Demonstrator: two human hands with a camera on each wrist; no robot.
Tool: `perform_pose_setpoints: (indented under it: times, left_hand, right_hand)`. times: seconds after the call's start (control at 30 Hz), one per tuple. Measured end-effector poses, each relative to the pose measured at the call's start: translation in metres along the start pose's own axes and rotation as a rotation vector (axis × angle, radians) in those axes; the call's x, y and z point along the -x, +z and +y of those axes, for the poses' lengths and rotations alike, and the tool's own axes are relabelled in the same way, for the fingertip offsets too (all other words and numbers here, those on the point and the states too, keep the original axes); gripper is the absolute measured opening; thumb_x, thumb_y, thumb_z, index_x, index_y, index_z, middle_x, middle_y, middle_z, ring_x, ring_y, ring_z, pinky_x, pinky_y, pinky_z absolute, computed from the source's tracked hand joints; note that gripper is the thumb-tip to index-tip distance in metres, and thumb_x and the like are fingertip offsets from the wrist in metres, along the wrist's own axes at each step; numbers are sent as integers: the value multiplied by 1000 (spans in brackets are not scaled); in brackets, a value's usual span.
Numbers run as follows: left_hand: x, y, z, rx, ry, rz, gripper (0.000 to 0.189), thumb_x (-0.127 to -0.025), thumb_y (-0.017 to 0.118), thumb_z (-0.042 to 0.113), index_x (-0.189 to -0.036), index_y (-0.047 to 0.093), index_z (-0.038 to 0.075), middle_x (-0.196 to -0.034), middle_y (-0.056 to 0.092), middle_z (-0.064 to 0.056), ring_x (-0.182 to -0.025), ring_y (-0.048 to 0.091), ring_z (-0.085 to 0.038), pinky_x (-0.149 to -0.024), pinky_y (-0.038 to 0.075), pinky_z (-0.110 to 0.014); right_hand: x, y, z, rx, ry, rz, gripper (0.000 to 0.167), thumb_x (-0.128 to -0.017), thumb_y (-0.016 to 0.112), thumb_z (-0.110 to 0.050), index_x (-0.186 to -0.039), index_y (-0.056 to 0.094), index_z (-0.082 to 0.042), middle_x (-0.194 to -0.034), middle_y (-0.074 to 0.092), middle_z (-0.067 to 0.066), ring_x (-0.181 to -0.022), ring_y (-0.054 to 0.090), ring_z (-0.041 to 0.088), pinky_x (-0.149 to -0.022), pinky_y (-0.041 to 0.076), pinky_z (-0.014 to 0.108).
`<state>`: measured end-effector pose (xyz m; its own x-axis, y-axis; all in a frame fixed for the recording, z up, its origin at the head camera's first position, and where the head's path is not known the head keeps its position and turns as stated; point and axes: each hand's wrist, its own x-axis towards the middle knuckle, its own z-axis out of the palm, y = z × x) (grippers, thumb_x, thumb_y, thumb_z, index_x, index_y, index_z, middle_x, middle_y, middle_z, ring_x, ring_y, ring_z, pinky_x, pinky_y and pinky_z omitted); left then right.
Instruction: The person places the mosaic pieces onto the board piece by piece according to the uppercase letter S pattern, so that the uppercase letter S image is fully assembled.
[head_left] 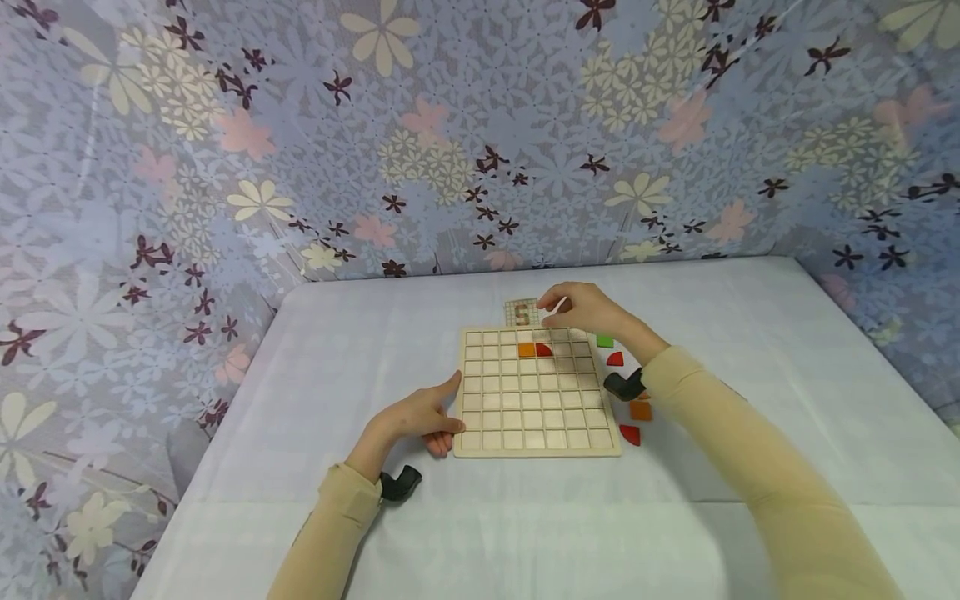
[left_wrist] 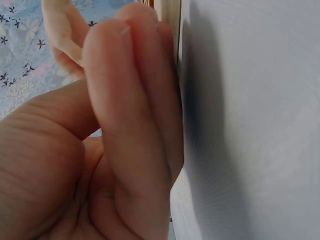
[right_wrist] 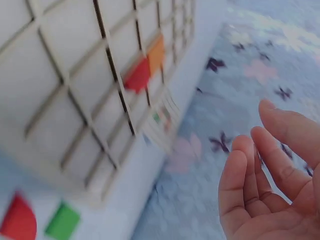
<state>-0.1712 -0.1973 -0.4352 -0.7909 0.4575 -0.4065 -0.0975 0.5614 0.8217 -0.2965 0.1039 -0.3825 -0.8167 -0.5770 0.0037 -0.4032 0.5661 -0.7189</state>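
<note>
A wooden grid board (head_left: 532, 396) lies on the white table. Set side by side in its far rows are an orange square tile (head_left: 527, 350) and a red quarter-circle tile (head_left: 543, 350). My left hand (head_left: 416, 417) holds the board's left edge with thumb and forefinger, its other fingers curled beside it in the left wrist view. Above the board's far edge is my right hand (head_left: 585, 308), thumb and fingers apart with nothing between them. Close by its fingertips lies a small pattern card (head_left: 512, 312), printed with an S-like shape on a grid.
Loose tiles lie along the board's right side: a green square (head_left: 604, 341), a red quarter-circle (head_left: 615, 358), an orange square (head_left: 641, 411) and another red quarter-circle (head_left: 630, 434). Part of this row is hidden by the right wrist's black device (head_left: 624, 386). Flowered cloth (head_left: 450, 150) hangs behind the table.
</note>
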Motion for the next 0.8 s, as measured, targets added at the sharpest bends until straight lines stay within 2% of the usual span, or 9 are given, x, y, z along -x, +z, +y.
perform_pose_setpoints:
  times: [0.13,0.37,0.63,0.8]
  left_hand:
    - [0,0,0,3,-2,-8,85,-92,62,7,-152,2,11,-60,63,-13,-46,61,-20,-48,56,-34]
    - [1,-1,0,7,-19,-11,86,-92,62,7,-152,1,11,-61,63,-14,-46,61,-19,-49,56,-34]
    - [1,0,1,-4,-23,-10,86,-92,62,6,-152,1,12,-61,63,-15,-46,61,-20,-49,56,-34]
    - [0,2,1,-6,-19,-10,86,-92,62,7,-153,1,12,-61,63,-15,-46,61,-20,-48,56,-34]
  right_hand:
    - [21,-25,5,7,26,66,35,-88,70,-23,-117,63,-6,-110,60,12,-94,59,26,-78,52,40]
    - [63,-54,25,14,130,157,37,-88,69,-27,-118,63,-5,-111,59,17,-89,60,25,-74,51,39]
    - [87,-59,41,21,221,140,48,-86,69,-38,-119,61,-4,-113,60,15,-93,58,27,-79,49,40]
    - [92,-53,51,8,241,129,45,-87,70,-35,-118,61,-3,-113,60,16,-93,58,26,-79,49,38]
